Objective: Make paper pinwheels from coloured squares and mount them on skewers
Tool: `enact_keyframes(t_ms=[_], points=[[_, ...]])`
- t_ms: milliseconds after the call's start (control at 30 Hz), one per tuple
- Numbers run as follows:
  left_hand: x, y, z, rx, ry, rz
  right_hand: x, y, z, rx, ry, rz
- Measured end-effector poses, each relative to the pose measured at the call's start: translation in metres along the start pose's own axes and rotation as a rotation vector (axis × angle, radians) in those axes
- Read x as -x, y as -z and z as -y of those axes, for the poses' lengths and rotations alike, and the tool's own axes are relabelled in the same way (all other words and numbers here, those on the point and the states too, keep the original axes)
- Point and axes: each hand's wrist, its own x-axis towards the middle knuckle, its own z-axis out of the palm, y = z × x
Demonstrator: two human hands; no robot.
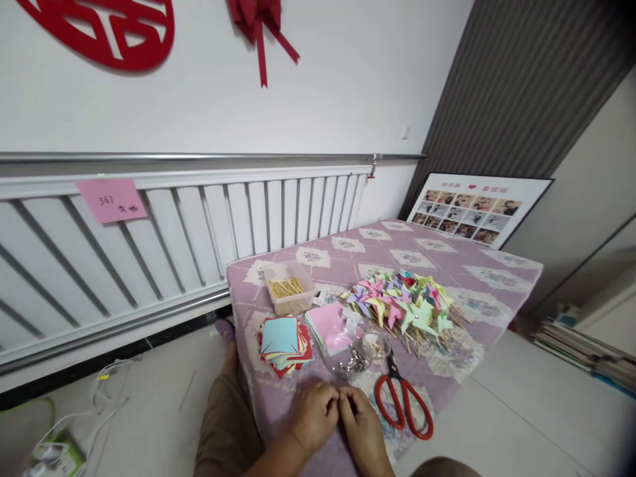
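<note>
My left hand (314,416) and my right hand (362,424) meet at the near edge of a low table with a purple cloth (348,258). Both hands have their fingers curled together, fingertips touching, pinching something too small to make out. Just beyond them lie red-handled scissors (403,404), a clear bag of small metal pieces (354,361), a stack of coloured paper squares (284,339) and a pink paper pile (330,326). A heap of finished paper pinwheels (405,301) on sticks covers the table's middle.
A clear box of wooden sticks (289,289) stands at the table's far left. A white radiator (173,232) with a pink note (112,199) runs behind. A framed photo collage (472,209) leans at the back right. Books (586,354) lie on the floor right, cables (106,391) left.
</note>
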Motion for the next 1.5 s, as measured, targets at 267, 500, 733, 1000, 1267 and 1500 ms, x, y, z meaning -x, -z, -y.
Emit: enact_keyframes(t_ms=[267, 500, 733, 1000, 1267, 1500], points=[[0.020, 0.007, 0.009, 0.126, 0.018, -0.102, -0.001, 0.001, 0.005, 0.104, 0.057, 0.034], [0.006, 0.080, 0.041, -0.041, -0.009, -0.401, 0.000, -0.001, 0.005, 0.113, 0.078, 0.065], [-0.042, 0.132, 0.075, -0.412, -0.011, -0.136, 0.001, -0.001, 0.001, 0.089, 0.077, 0.094], [-0.053, 0.141, 0.093, -0.378, -0.048, 0.107, 0.002, 0.000, 0.001, 0.074, 0.070, 0.108], [-0.058, 0.145, 0.098, -0.297, -0.055, 0.143, 0.003, -0.001, -0.001, 0.091, 0.108, 0.110], [-0.062, 0.147, 0.093, -0.260, -0.074, 0.128, 0.002, -0.001, 0.000, 0.107, 0.119, 0.103]])
